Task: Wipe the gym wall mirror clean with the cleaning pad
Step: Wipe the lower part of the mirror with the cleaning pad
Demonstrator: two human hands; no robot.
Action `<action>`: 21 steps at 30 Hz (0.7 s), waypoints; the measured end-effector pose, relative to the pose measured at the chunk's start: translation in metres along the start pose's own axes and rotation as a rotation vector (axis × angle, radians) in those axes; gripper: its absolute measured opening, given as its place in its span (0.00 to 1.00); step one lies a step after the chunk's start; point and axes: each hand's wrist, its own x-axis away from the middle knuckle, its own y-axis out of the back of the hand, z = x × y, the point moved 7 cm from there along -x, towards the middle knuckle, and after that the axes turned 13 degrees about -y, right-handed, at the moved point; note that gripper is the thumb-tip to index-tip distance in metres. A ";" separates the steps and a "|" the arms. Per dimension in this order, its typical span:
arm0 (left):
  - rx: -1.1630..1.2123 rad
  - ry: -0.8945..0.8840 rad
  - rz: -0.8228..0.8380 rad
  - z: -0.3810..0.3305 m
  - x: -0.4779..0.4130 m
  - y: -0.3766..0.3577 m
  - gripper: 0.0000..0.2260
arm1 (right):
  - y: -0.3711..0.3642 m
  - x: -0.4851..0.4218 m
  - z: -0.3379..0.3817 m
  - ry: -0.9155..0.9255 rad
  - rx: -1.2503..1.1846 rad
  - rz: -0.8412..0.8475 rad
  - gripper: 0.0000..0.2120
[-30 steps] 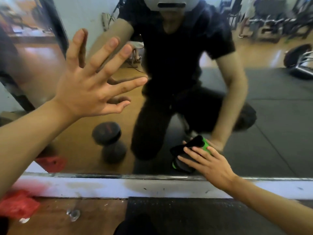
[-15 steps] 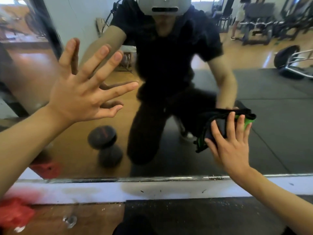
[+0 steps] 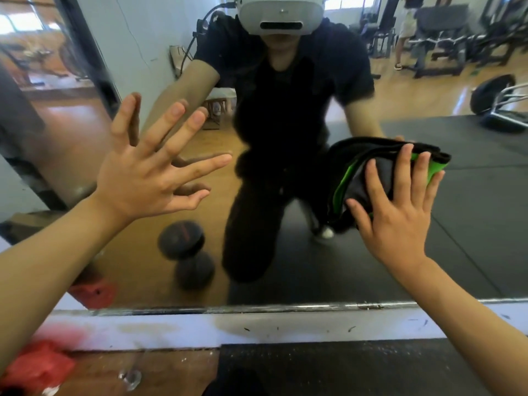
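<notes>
Mid-wipe: right hand (image 3: 400,215), fingers straight and apart, presses the black-green pad (image 3: 363,178) flat on the mirror (image 3: 285,275), low right, above its bottom edge. Left hand (image 3: 148,178) braces on the glass, fingers splayed. Next, probably sweep the pad across unwiped glass, keeping pressure.

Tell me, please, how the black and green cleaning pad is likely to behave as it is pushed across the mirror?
The cleaning pad looks soft and floppy: it lies in bunched folds. It will probably slide easily on the mirror, but might crumple or shift, since the right hand only presses it with straight fingers.
</notes>
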 end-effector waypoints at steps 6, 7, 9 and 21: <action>-0.015 -0.009 0.006 0.000 -0.003 0.000 0.32 | 0.003 -0.007 0.048 -0.157 -0.108 0.042 0.27; -0.019 -0.011 0.005 0.000 -0.002 0.001 0.33 | 0.002 -0.009 0.065 -0.101 -0.105 0.051 0.28; -0.020 -0.021 0.006 0.000 -0.002 0.001 0.33 | 0.000 -0.008 0.093 0.015 -0.092 0.074 0.29; -0.034 -0.041 0.019 0.000 -0.002 -0.001 0.31 | 0.020 -0.032 -0.017 -0.227 -0.108 -0.062 0.31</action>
